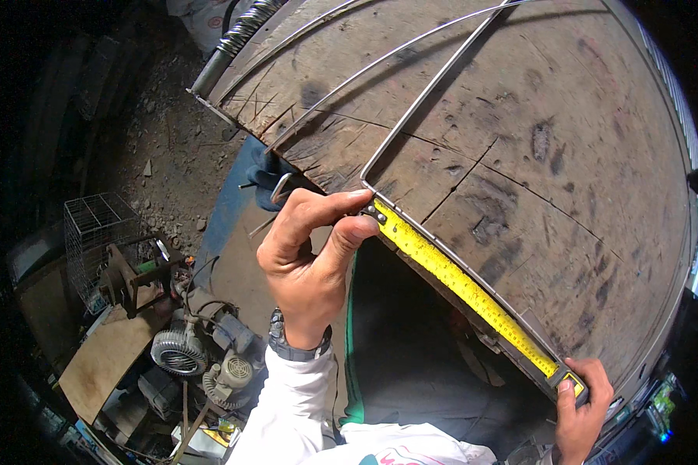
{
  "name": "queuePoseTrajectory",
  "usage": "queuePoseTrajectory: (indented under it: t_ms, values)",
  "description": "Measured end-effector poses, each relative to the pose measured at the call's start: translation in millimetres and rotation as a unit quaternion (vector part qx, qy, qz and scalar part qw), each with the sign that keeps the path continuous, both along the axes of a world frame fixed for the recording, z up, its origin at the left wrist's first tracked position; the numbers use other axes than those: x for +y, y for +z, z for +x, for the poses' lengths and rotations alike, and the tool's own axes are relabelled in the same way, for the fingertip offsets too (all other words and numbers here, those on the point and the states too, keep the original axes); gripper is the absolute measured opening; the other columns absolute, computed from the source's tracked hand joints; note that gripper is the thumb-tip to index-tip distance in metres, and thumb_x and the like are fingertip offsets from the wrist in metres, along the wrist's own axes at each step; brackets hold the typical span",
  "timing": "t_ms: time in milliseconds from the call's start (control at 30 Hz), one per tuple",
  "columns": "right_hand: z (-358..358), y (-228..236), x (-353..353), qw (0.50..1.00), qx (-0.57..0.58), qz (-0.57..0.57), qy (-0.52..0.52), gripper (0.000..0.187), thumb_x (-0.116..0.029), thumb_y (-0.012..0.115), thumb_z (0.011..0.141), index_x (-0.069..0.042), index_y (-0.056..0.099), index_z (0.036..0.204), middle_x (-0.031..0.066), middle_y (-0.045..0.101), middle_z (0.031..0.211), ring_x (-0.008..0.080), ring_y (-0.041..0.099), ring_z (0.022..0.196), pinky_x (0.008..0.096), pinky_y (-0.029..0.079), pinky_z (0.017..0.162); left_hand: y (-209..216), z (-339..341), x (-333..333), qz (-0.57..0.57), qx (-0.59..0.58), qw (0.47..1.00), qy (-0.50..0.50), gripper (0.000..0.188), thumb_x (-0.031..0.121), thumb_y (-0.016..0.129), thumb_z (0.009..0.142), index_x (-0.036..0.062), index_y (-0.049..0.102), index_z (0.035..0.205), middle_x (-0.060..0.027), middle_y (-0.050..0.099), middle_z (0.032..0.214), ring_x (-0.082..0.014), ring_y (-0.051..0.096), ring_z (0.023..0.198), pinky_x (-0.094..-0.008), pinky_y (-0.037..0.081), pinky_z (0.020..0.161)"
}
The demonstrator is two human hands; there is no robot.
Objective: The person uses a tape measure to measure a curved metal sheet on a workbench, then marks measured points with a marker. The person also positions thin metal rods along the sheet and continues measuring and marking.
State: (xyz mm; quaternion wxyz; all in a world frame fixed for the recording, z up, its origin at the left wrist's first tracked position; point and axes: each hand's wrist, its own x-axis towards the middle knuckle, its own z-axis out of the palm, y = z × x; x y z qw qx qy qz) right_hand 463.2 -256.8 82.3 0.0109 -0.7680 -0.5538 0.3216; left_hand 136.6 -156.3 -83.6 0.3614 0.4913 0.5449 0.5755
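Observation:
A yellow tape measure (465, 287) is stretched along one side of a bent metal rod (434, 84) at the near edge of the wooden table. My left hand (312, 252) pinches the tape's hooked end between thumb and forefinger, right at the rod's corner bend. At the other end my right hand (583, 407) grips the dark and yellow tape case, its thumb on top. From the corner, the rod's other side runs away toward the far edge of the table.
The worn wooden table (551, 194) has cracks and dark stains. A thin curved rod (395, 56) lies across it, and a coiled spring (244, 31) sits at its far left corner. On the floor at lower left are electric motors (180, 349), a wire cage (101, 221) and a board (105, 360).

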Motion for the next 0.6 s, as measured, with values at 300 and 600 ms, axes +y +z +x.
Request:
queuePoseTrajectory:
  t_ms: [300,600]
  values:
    - [4.6,-5.2,-3.2,1.0,-0.02,0.011,0.007,0.025,-0.009,0.068,0.092,0.004,0.071,0.113,0.0194,0.072,0.099,0.0332,0.068,0.091,0.0417,0.054,0.086,1.7,-1.1,-3.5,-0.006,0.033,0.999,-0.01,0.031,0.014,0.092,0.083,0.0045,0.084,0.111,-0.0046,0.074,0.093,-0.0131,0.062,0.084,-0.0267,0.048,0.075]
    - [0.7,0.0,-1.8,0.999,-0.001,0.045,0.003,0.026,-0.012,0.07,0.092,0.005,0.071,0.112,0.0195,0.071,0.103,0.034,0.067,0.093,0.0427,0.053,0.087,-1.5,3.1,7.3,0.002,0.021,0.999,0.043,0.026,0.011,0.086,0.09,0.0025,0.082,0.115,-0.0054,0.076,0.097,-0.0124,0.065,0.087,-0.0258,0.049,0.079]
